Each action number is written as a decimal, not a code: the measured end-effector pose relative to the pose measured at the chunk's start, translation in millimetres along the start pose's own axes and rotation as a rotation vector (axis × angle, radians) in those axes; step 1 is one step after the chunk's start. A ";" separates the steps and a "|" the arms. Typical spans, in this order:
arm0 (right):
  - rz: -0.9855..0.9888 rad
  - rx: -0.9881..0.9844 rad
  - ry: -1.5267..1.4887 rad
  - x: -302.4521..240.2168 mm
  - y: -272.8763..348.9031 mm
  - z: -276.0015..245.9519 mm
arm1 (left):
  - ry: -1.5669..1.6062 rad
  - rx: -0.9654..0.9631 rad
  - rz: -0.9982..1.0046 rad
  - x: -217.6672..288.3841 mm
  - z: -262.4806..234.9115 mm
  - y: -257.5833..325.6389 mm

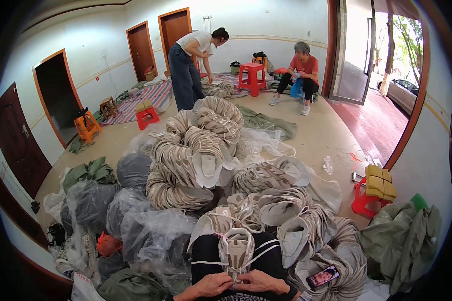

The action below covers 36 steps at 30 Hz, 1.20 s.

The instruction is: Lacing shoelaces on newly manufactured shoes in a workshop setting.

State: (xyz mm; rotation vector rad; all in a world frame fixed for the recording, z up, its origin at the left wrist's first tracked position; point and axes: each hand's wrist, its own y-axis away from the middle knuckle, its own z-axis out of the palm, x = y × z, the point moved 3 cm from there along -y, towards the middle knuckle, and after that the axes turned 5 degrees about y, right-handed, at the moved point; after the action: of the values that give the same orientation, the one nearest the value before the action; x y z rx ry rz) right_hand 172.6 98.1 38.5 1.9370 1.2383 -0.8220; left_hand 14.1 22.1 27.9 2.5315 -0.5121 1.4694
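Shoe upper [236, 251] lies across the lap, left hand [209, 286] and right hand [262, 282] both pinching its lower edge, seemingly mid-lacing; next comes careful threading.

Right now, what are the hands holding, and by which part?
Both hands, left hand and right hand, pinch the near, lower end of a beige shoe upper lying on the lap, white laces trailing out sideways.
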 end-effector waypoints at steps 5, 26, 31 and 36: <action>-0.080 0.382 0.205 -18.9 7.7 -12.7 | -0.119 -0.070 -0.053 12.7 2.9 -2.5; -0.099 0.116 -0.161 -6.4 14.8 0.2 | -0.108 -0.050 0.031 -37.3 -10.8 -8.5; -0.113 0.169 -0.084 8.9 18.7 2.3 | -0.098 0.009 0.055 -51.1 -6.7 -9.3; -0.083 0.400 -0.068 -11.0 20.5 -17.0 | -0.075 -0.087 0.050 -29.9 13.0 -4.7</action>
State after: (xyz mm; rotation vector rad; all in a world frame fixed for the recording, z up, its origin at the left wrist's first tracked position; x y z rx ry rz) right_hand 190.2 100.1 61.3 2.1556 1.1877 -1.2457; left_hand 12.7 28.6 -4.4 2.5309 -0.6410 1.3410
